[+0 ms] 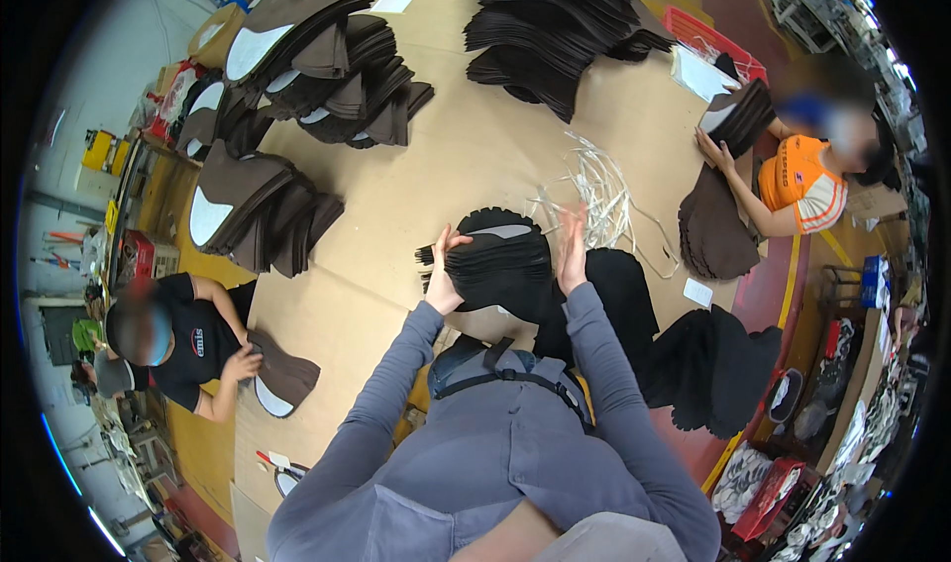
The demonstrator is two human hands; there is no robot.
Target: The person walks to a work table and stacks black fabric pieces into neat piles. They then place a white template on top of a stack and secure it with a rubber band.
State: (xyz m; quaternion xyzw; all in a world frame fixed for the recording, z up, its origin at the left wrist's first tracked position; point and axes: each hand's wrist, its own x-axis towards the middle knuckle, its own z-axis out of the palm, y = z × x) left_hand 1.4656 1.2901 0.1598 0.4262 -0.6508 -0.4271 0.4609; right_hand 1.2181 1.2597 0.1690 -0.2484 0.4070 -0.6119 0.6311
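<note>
A fanned stack of black cut fabric pieces (500,270), with a pale patch on its top piece, sits in front of me at the near side of the table. My left hand (446,270) is closed around the stack's left edge, where the layers spread apart. On the stack's other side, my right hand (572,252) is held upright with fingers stretched out, slightly blurred, and holds nothing. Whether its palm touches the stack I cannot tell. More black pieces (619,300) lie just right of my right wrist. A tangle of white strips (604,196) lies beyond that hand.
Piles of dark brown pieces (263,210) stand at the left, and tall black piles (555,37) at the back. Loose black pieces (708,369) lie at the right edge. One co-worker (188,344) handles a piece at left; another (807,181) holds a bundle at right.
</note>
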